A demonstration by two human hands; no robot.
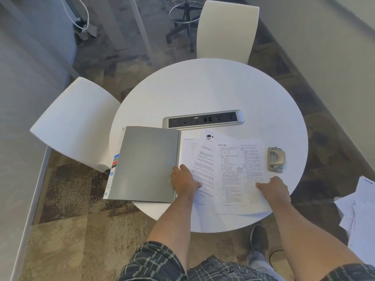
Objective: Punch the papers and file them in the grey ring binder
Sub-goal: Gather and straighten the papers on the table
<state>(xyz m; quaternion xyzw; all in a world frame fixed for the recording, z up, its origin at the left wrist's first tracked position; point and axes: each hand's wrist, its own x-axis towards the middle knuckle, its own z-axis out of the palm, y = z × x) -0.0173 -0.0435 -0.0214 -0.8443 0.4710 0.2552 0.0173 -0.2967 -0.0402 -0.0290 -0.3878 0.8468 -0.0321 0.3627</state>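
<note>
The grey ring binder (145, 163) lies open on the round white table (213, 92), its cover folded out to the left. Several printed papers (229, 171) are spread loosely over its right half and the table. My left hand (184, 180) rests flat on the papers beside the binder's spine. My right hand (274, 188) pinches the lower right part of the top sheet, thumb on top. A grey metal hole punch (276, 159) stands on the table just right of the papers, above my right hand.
A silver power and data strip (203, 119) is set into the table behind the binder. White chairs stand at the left (75, 122) and the far side (227, 31). More loose sheets (359, 216) lie at the right edge, off the table.
</note>
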